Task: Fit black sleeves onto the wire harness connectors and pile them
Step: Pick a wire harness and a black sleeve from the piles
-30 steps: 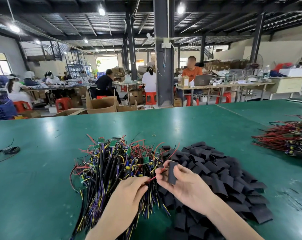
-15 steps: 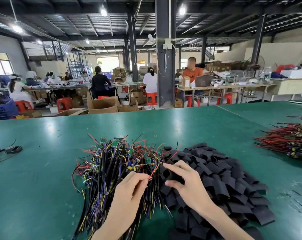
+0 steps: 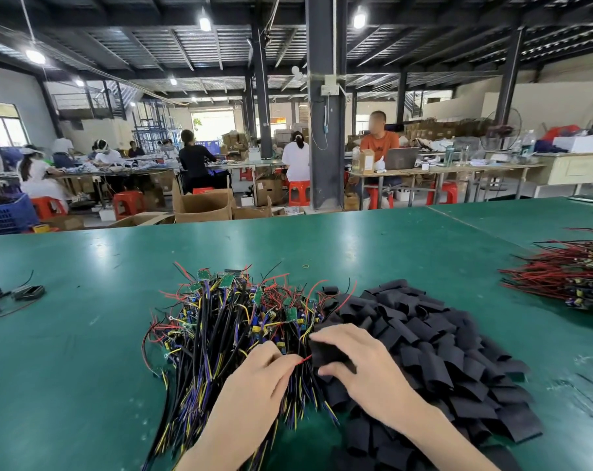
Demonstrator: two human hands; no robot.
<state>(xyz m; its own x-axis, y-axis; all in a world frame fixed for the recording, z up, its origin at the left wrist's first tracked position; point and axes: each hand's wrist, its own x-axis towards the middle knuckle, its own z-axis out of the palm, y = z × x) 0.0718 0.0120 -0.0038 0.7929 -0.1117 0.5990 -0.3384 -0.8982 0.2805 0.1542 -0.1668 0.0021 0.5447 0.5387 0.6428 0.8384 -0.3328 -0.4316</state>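
Changing since a second ago: the right hand (image 3: 363, 365) then held a black sleeve (image 3: 325, 351) upright in its fingertips. It now sits low at the near-left edge of the sleeve pile (image 3: 441, 341), with the sleeve tipped over.
Meaning for the task: sleeve and wire look lined up for threading, so fitting seems about to start and is not yet done.
Left hand (image 3: 254, 379): thumb and forefinger pinch a red wire (image 3: 300, 360) drawn from the harness bundle (image 3: 227, 328).
Right hand grip: thumb below and fingers over, grasping the sleeve.
Wire direction: its long axis runs left to right, and the free tip points right at the sleeve's left end. The tip meets that edge; whether it has entered, I cannot tell.
Sleeve axis: seemingly in line with the wire, with the mouth hidden.
Location: between bundle and pile, low over the green table (image 3: 84, 334).
Far right: a separate heap of red-wired harnesses (image 3: 567, 280) lies well apart, possibly the finished pile.
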